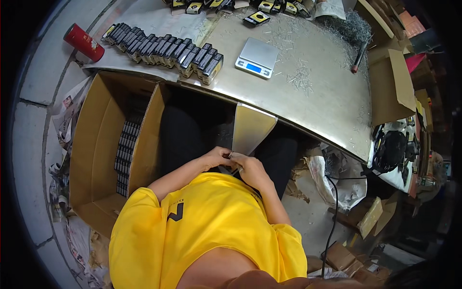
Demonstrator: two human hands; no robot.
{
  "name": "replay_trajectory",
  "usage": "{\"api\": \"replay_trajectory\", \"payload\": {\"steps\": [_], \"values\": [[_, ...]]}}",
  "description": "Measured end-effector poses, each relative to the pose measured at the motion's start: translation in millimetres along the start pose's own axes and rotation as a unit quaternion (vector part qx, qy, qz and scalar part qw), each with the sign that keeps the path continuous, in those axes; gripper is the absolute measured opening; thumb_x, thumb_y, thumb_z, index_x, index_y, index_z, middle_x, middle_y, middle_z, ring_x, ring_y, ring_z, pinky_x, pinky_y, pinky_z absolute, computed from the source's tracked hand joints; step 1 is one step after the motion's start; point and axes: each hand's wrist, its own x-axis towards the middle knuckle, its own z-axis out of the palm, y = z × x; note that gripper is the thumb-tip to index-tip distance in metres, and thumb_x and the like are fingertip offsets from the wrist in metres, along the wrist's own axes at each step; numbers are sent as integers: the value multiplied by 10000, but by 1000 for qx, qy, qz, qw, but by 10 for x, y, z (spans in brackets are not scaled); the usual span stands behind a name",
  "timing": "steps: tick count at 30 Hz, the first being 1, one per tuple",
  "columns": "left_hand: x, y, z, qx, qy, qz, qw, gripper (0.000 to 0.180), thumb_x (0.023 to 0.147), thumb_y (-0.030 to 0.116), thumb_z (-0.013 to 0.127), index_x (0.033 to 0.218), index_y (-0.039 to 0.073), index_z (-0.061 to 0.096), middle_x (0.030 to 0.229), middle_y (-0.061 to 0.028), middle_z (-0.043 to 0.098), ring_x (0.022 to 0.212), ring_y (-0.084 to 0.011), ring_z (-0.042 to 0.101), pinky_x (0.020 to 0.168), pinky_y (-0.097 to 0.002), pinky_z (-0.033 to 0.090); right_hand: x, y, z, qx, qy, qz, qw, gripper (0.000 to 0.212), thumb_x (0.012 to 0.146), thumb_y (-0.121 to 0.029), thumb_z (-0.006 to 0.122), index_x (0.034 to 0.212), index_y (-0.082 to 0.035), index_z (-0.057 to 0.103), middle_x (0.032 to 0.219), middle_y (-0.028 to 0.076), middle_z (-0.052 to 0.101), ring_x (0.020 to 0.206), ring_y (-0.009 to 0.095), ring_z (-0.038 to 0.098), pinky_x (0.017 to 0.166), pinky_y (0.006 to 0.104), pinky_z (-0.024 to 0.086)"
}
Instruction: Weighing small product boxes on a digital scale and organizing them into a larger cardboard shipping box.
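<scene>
My left hand (217, 158) and my right hand (251, 169) meet in front of my yellow shirt, above my lap. The fingers of both are closed and pressed together at the lower tip of a pale yellow tapering panel (252, 126) with light edges, which reaches up to the table edge between my knees. Whatever the fingers pinch is too small and too covered to name. Beyond them, on the metal table (332, 91), stands a small digital scale (257, 54) with a lit blue display and nothing on its plate.
A long row of small black boxes (166, 50) stands left on the table, beside a red cylindrical can (84, 42). Packed boxes (127, 154) fill part of the open carton (89, 149) at my left. Loose nails (301, 79) lie near a heap of them (349, 29). A black cable (336, 202) hangs right.
</scene>
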Motion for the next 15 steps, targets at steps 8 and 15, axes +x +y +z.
{"api": "replay_trajectory", "payload": {"steps": [8,15], "values": [[-315,331,191,60,56,82,993,145,869,106,705,964,-2,700,820,-8,660,739,-66,577,694,-213,476,92,-197,-417,-24,65,-6,998,199,799,-75,637,984,-26,693,923,198,671,865,374,647,767,423,517],[-471,793,292,166,124,247,947,222,966,201,588,915,-2,661,790,8,623,740,-48,535,686,-216,452,187,-409,-556,200,35,31,979,171,811,9,620,974,25,670,800,194,666,724,284,680,676,316,521]]}}
